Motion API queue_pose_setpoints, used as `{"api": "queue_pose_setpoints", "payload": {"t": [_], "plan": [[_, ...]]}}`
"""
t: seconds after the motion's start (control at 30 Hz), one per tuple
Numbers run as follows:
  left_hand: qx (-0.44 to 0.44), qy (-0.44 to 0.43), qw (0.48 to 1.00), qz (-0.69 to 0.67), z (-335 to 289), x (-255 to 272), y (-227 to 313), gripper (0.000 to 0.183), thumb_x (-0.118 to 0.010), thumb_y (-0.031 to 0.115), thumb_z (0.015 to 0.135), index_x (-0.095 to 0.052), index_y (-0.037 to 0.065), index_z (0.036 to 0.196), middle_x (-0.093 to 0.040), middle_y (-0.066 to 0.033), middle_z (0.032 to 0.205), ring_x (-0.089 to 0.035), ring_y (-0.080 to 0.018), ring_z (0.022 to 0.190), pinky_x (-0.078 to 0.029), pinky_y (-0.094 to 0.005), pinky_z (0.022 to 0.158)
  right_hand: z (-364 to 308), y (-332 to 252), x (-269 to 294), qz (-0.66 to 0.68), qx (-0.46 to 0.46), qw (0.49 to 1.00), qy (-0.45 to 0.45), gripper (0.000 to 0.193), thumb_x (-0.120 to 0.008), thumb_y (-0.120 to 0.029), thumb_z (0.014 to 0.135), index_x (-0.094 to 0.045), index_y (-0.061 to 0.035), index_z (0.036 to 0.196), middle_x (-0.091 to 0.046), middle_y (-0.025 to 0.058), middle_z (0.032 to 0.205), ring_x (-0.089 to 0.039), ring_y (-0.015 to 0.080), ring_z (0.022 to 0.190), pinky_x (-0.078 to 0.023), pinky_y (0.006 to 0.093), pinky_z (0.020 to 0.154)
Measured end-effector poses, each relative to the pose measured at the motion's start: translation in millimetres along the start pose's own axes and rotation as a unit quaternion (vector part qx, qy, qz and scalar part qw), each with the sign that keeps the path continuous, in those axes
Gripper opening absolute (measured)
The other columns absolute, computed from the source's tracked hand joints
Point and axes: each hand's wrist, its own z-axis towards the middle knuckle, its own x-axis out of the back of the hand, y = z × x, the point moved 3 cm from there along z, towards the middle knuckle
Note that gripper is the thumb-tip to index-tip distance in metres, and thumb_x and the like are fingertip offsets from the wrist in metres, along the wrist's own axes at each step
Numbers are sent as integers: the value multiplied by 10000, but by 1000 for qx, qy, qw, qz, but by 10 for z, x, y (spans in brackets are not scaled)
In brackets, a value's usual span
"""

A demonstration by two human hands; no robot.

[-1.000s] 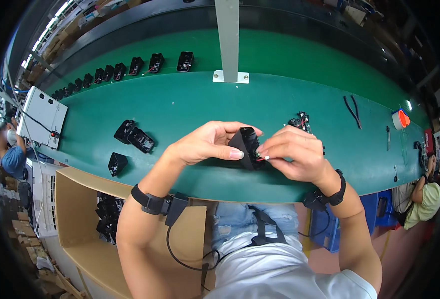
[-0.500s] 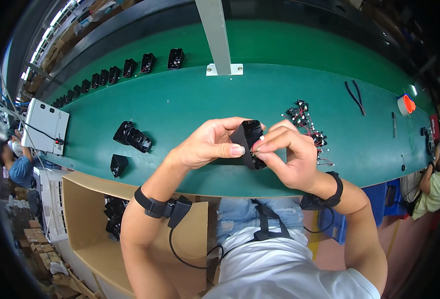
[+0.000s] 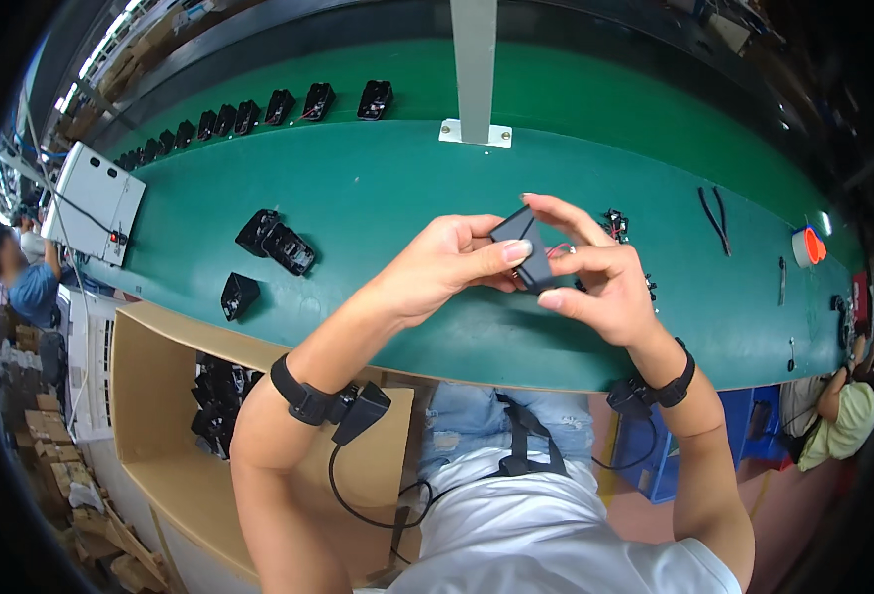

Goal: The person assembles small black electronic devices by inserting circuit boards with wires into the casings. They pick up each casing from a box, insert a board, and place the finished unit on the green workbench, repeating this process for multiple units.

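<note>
In front of me, above the bench, my left hand point(image 3: 437, 267) is closed on a black plastic housing point(image 3: 535, 271), its thumb flat on the smooth outer face. My right hand point(image 3: 605, 282) grips the same housing from the right, with one fingertip at its far corner and the thumb at its near corner. Thin red wire point(image 3: 563, 247) shows between the housing and the right fingers. The inside of the housing faces away from view. Beyond the right hand lies a pile of small black parts with wires point(image 3: 615, 226), partly covered by that hand.
Black housings point(image 3: 375, 100) stand in a row along the green bench's point(image 3: 407, 168) far edge. More housings point(image 3: 277, 243) lie at left, near a white box point(image 3: 96, 208). Pliers point(image 3: 715, 220) and an orange tape roll point(image 3: 808, 247) lie right. A grey post point(image 3: 475, 69) rises behind. A cardboard box point(image 3: 160, 396) sits below.
The housing has turned, so its outer face shows instead of its open side. My right fingers have moved from pinching at the opening to spanning its corners. The view has shifted slightly.
</note>
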Motion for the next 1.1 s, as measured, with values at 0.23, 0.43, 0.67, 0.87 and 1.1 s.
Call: {"api": "queue_pose_setpoints", "payload": {"t": [0.23,0.43,0.67,0.87,1.1], "plan": [[61,123,964,226,-63,177,217,575,-578,498,999,-688,-61,1077,-733,-144,866,-699,-172,766,-570,-303,730,115,218,-37,125,-131,983,6,253,-792,-88,826,-754,39,1041,-541,217,1428,-523,294,1314,-439,419,1061],[-108,353,778,509,-765,683,981,427,-647,368,951,-687,-33,1093,-741,-150,951,-707,-240,927,-535,-372,857,1379,-141,-243,-327,65,942,-38,337,-844,-265,720,-783,-42,966,-618,225,1329,-667,374,1090,-508,406,963],[51,334,629,701,-1314,1313,374,966,-816,596,699,-476,54,1423,-438,-283,1448,-402,-471,1357,-361,-538,1120,2335,1199,-712,-584,-44,809,50,284,-771,-143,767,-752,-16,1020,-559,165,1350,-480,383,1294,-420,488,1058],[153,254,561,773,-1164,1400,146,851,-836,519,712,-523,121,1396,-394,-223,1475,-372,-435,1371,-334,-553,1123,2509,1184,-612,-684,-190,703,-22,344,-651,-178,852,-729,-44,1159,-452,218,1448,-367,470,1369,-297,540,1134],[52,265,588,763,-1178,1413,135,647,-805,257,772,-562,42,1331,-469,-246,1367,-513,-453,1233,-454,-482,1051,2206,1046,-544,-671,-64,737,-40,389,-662,-205,842,-699,6,1166,-391,269,1504,-400,449,1360,-357,509,1128]]}}
